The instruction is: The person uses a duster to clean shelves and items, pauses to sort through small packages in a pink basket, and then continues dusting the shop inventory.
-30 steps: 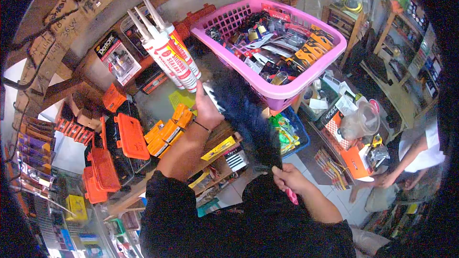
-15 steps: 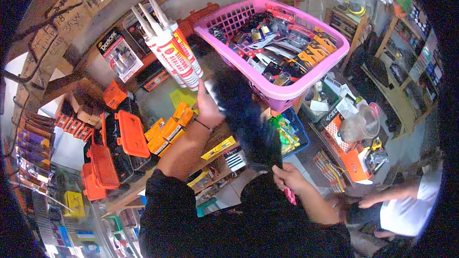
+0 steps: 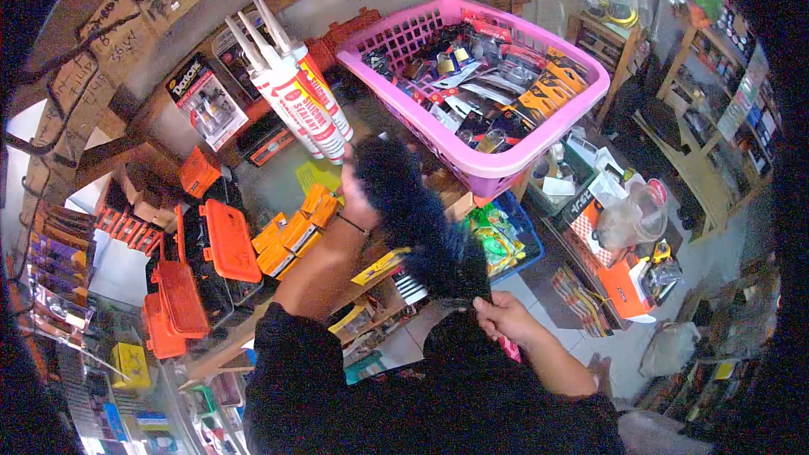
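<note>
A dark, bushy duster [image 3: 421, 211] runs diagonally across the middle of the head view, its head blurred. My right hand [image 3: 503, 317] is closed around its handle, and a pink end [image 3: 509, 349] pokes out below the fist. My left hand [image 3: 357, 189] is by the lower end of several white and red silicone sealant tubes [image 3: 303, 101] with long nozzles. The duster's head covers my left fingers, so their grip is hidden. Just right of the duster stands a pink plastic basket [image 3: 527, 160] full of packaged goods and padlocks.
Small yellow-orange boxes [image 3: 295, 232] and an open orange toolbox [image 3: 232, 240] stand left of my left forearm. A blue tray [image 3: 529, 261] with green packets lies under the basket. Beyond it are a clear plastic tub [image 3: 645, 211] and an orange box [image 3: 619, 286].
The duster's head has shifted left and now covers more of my left hand. The person in white at the lower right has gone out of view. The view has shifted slightly.
</note>
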Tool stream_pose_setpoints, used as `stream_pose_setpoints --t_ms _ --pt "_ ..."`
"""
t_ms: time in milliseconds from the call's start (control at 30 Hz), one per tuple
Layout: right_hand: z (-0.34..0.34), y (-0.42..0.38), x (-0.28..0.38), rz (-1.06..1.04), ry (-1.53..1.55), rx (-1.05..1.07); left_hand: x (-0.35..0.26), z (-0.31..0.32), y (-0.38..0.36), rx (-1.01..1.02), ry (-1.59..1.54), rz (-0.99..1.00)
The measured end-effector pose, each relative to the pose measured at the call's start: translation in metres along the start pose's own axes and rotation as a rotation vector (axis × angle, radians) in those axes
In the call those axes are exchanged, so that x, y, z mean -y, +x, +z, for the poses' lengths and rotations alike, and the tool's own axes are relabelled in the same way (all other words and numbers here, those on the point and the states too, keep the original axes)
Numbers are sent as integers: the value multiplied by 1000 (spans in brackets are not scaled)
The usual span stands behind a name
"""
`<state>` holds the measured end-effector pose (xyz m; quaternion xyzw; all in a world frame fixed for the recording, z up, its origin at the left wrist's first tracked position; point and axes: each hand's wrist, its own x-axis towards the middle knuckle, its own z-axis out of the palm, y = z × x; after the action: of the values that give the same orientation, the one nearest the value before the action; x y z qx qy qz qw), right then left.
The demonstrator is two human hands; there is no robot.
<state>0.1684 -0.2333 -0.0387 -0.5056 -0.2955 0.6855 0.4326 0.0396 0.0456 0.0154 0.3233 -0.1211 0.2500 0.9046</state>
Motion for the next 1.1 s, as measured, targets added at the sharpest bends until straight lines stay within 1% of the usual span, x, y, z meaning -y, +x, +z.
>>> stream_pose_setpoints --t_ms 33,67,100,133,200,233,267,333,367,400,433,467,500,533,567,600,633,667,733,767,800,833,900,967,1000,1033,1067,1100 --pt "2 0 2 -6 77 -71 1 11 5 -220 -30 63" --pt "0 1 -2 -5 79 -70 3 18 8 -441 -59 124" --pt "-4 3 -7 11 67 -17 5 19 11 -497 75 175" --pt "-4 4 -8 27 54 35 4 14 8 -499 76 172" --pt "1 1 -3 15 13 34 3 0 -2 -50 -48 13" --pt "3 0 0 3 -32 34 6 2 -4 -102 10 44" --pt "3 1 0 4 -36 34 6 14 2 -102 10 48" --pt "4 3 -2 2 25 -138 6 36 12 -612 348 211" --pt "2 4 -6 4 27 -138 1 21 7 -307 -246 96" --pt "-1 5 -10 20 -32 -77 2 15 4 -309 -247 94" --pt "-3 5 -12 35 -92 -17 4 12 1 -169 -150 79" --pt "-3 4 -10 34 -93 -19 5 6 0 -26 -53 65" --pt "-2 3 -7 12 -77 0 4 -32 -4 -150 -89 -7" --pt "-2 3 -4 -11 -62 21 4 -20 0 -147 -89 -6" --pt "-3 5 -5 -12 -64 21 4 6 6 -355 63 101" --pt "-4 7 -7 -23 -21 -60 4 20 9 -563 218 207" --pt "-4 8 -8 -35 23 -141 4 19 9 -512 -5 161" --pt "-4 8 -8 -38 26 -142 4 15 7 -511 -3 158" --pt "-3 5 -4 14 -61 65 3 -1 1 -162 -13 88" --pt "-2 4 -2 13 -58 63 2 -9 2 -164 -114 -40" --pt "-1 3 0 -10 -41 -3 3 -17 1 -163 -114 -41" --pt "0 3 1 -33 -23 -68 3 1 5 -239 -122 0" --pt "-3 7 -1 -8 8 -85 4 28 9 -394 -137 78" --pt "-3 11 -10 11 44 -113 3 23 8 -411 -106 55" --pt "-3 13 -17 8 -88 -60 1 18 10 -420 -76 39" --pt "-4 13 -18 6 -222 -10 0 -8 1 -66 -65 -41" --pt "-5 11 -12 0 -225 -26 1 0 -1 -307 -51 -18" --pt "-4 8 -5 -35 -180 -47 -1 7 -1 -335 6 -6"
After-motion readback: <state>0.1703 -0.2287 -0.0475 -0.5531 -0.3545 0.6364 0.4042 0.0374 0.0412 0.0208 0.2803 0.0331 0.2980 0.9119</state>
